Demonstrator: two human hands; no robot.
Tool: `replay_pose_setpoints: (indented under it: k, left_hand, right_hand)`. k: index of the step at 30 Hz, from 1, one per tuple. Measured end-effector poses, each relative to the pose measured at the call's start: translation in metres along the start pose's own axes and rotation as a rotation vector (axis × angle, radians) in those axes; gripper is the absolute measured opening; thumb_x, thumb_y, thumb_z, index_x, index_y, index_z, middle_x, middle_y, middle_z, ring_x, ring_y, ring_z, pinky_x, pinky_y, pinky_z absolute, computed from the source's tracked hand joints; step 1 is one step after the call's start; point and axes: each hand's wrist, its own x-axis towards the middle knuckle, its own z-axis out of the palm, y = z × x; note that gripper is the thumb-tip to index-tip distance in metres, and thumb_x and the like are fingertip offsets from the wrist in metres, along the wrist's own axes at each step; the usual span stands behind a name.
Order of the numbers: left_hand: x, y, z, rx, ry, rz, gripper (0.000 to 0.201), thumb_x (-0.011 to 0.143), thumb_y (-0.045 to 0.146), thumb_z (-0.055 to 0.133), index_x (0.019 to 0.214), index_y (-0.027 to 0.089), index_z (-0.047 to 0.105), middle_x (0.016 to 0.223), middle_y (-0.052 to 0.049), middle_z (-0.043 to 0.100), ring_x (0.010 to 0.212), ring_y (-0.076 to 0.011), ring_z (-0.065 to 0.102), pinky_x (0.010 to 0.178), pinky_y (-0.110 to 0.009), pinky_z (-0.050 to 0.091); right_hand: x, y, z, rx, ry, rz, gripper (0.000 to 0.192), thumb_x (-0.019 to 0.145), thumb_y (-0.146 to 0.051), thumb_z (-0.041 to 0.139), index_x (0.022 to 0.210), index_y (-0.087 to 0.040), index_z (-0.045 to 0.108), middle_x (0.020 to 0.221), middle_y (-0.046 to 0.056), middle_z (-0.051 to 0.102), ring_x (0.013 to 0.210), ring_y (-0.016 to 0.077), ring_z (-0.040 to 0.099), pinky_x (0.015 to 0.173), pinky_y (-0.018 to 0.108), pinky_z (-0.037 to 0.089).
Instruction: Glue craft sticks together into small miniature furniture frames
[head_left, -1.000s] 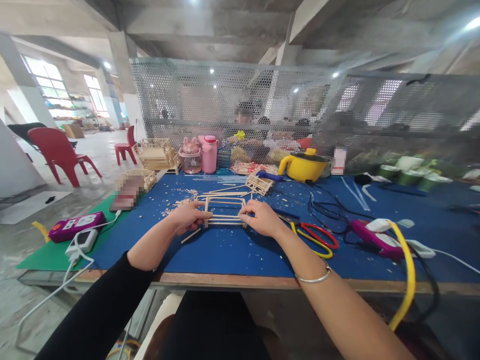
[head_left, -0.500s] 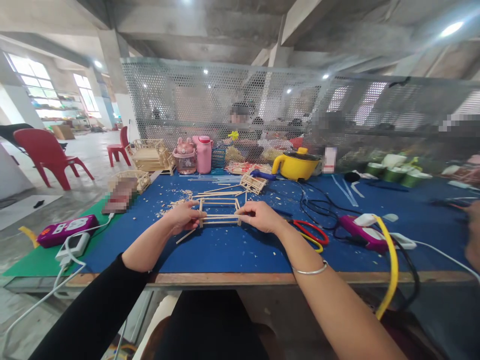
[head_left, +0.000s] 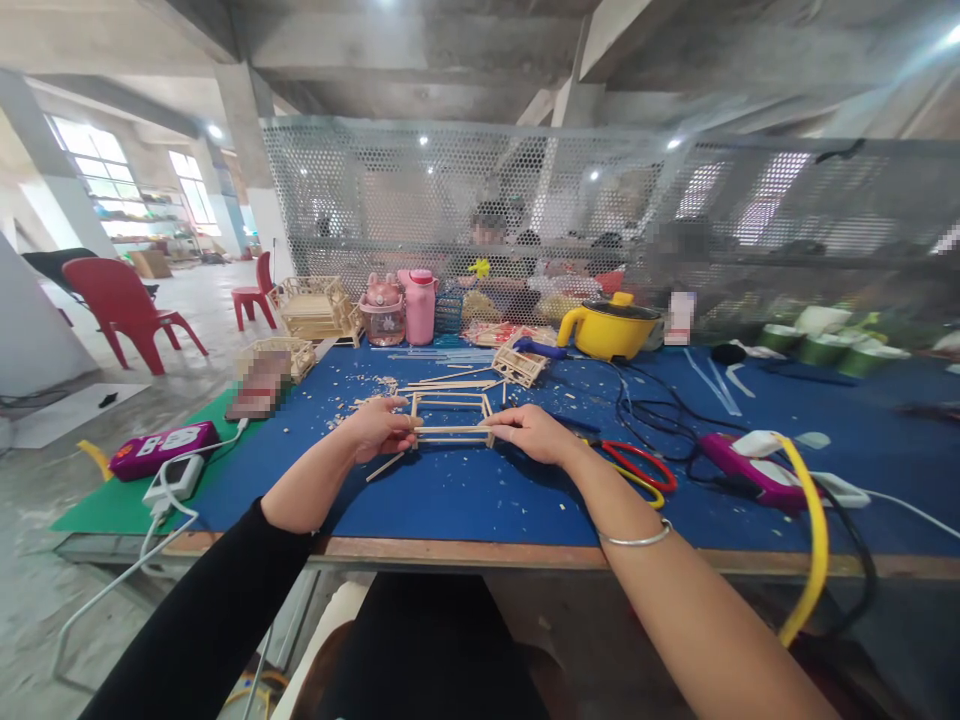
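Little changed since half a second earlier: same grip, same spot. Wooden stick frame (head_left: 450, 418) upright on blue table (head_left: 465, 495), between both hands. Left hand (head_left: 381, 428) pinching frame's left end; right hand (head_left: 534, 433) pinching right end. Loose stick (head_left: 384, 467) just beside left hand. Red scissors (head_left: 637, 466) near right wrist.

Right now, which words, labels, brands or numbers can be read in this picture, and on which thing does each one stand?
No text can be read.
Purple power strip: white marks, too blurred to read.
White bottle: label too small to read.
Pink cup: print too small to read.
Nothing is written on the stick frame held by the left hand and right hand.
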Motion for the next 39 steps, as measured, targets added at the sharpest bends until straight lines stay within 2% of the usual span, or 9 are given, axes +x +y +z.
replay_pose_setpoints:
  k: [5,10,17,21,26,30,33,37,39]
  left_hand:
    - [-0.002,0.001,0.0,-0.012,-0.023,0.008,0.064,0.074,0.025,0.07,0.129,0.015,0.039,0.065,0.001,0.06,0.049,-0.0072,0.057,0.046,-0.017,0.049]
    - [-0.004,0.0,0.002,0.027,0.003,0.031,0.078,0.068,0.014,0.073,0.135,0.016,0.033,0.06,0.004,0.058,0.047,-0.0059,0.054,0.047,-0.016,0.049]
    - [-0.004,-0.001,0.003,0.041,0.024,0.044,0.077,0.068,0.014,0.074,0.135,0.014,0.034,0.057,0.003,0.057,0.045,-0.0057,0.052,0.044,-0.016,0.048]
    - [-0.004,-0.001,0.004,0.035,0.037,0.04,0.076,0.067,0.015,0.075,0.133,0.014,0.037,0.058,0.003,0.057,0.044,-0.0062,0.052,0.044,-0.017,0.047]
    - [-0.005,-0.001,0.006,0.065,0.043,0.043,0.076,0.068,0.015,0.073,0.134,0.013,0.034,0.057,0.004,0.057,0.044,-0.0056,0.05,0.045,-0.017,0.047]
    - [-0.004,-0.001,0.006,0.089,0.042,0.058,0.074,0.068,0.017,0.073,0.132,0.013,0.036,0.054,0.005,0.054,0.044,-0.0059,0.049,0.046,-0.017,0.047]
    - [-0.002,-0.002,0.005,0.112,0.026,0.08,0.066,0.068,0.025,0.074,0.126,0.016,0.043,0.06,0.003,0.057,0.046,-0.0057,0.05,0.046,-0.017,0.046]
    - [0.0,-0.006,0.003,0.198,0.044,0.118,0.049,0.071,0.039,0.07,0.112,0.017,0.055,0.075,-0.002,0.062,0.045,-0.0048,0.049,0.037,-0.015,0.035]
    - [0.002,-0.008,0.001,0.28,0.084,0.161,0.044,0.072,0.045,0.066,0.106,0.018,0.058,0.078,-0.002,0.063,0.043,-0.0043,0.046,0.035,-0.016,0.028]
  right_hand:
    - [-0.002,-0.006,0.0,-0.041,0.031,0.019,0.028,0.079,-0.028,0.052,0.095,-0.018,0.073,0.094,0.004,0.073,0.085,0.0205,0.066,0.083,0.03,0.047]
    - [-0.003,-0.006,-0.002,-0.009,0.009,0.014,0.03,0.076,-0.023,0.051,0.095,-0.017,0.073,0.088,0.003,0.074,0.081,0.0188,0.066,0.078,0.028,0.047]
    - [-0.002,0.0,-0.004,0.15,-0.033,-0.01,0.044,0.061,-0.011,0.043,0.096,-0.015,0.07,0.07,-0.001,0.068,0.067,0.0135,0.059,0.069,0.025,0.045]
    - [-0.003,-0.001,-0.007,0.233,0.038,-0.04,0.047,0.057,-0.01,0.04,0.096,-0.013,0.067,0.062,-0.002,0.06,0.062,0.0123,0.054,0.065,0.025,0.043]
    - [-0.004,-0.001,-0.011,0.208,0.199,-0.033,0.034,0.061,-0.013,0.044,0.086,-0.014,0.067,0.063,-0.002,0.056,0.061,0.0123,0.05,0.062,0.025,0.04]
    - [-0.006,-0.006,-0.009,0.115,0.162,-0.041,0.03,0.067,-0.017,0.048,0.089,-0.015,0.069,0.063,-0.002,0.055,0.059,0.0111,0.047,0.061,0.024,0.039]
    - [-0.007,-0.012,-0.006,0.09,0.165,-0.069,0.023,0.072,-0.024,0.053,0.087,-0.015,0.068,0.063,-0.002,0.056,0.058,0.011,0.047,0.059,0.023,0.039]
    - [-0.008,-0.012,-0.006,0.082,0.335,-0.109,0.023,0.078,-0.034,0.053,0.073,-0.015,0.065,0.068,0.001,0.062,0.063,0.013,0.052,0.062,0.024,0.042]
    - [-0.007,-0.007,-0.01,0.016,0.451,-0.083,0.028,0.082,-0.037,0.048,0.076,-0.015,0.065,0.072,0.002,0.065,0.067,0.0143,0.055,0.065,0.024,0.043]
